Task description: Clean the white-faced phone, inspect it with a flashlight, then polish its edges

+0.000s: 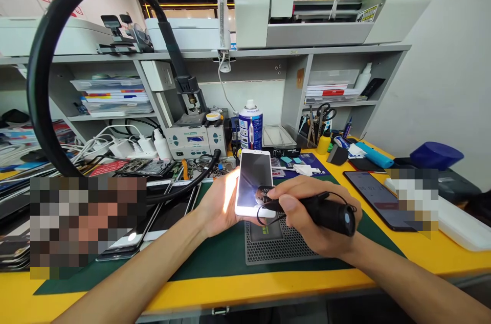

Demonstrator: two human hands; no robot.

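Observation:
A white smartphone (253,170) with a dark screen rests upright and slightly tilted in my left hand (220,201), whose fingers are wrapped round its left side and back. My right hand (318,216) grips a black flashlight (332,215) with a thin cord loop. Its lit head is close against the lower right of the phone's screen, and bright light falls on the glass and on my left palm. Below both hands lies a grey perforated mat (276,250) on the green work mat (207,268).
Several phones and screens (176,211) lie at the left, beneath a black flexible hose (36,84). A blue and white spray can (250,127) and a grey control box (195,140) stand behind. At the right are a dark phone (379,199) and a white long object (460,224).

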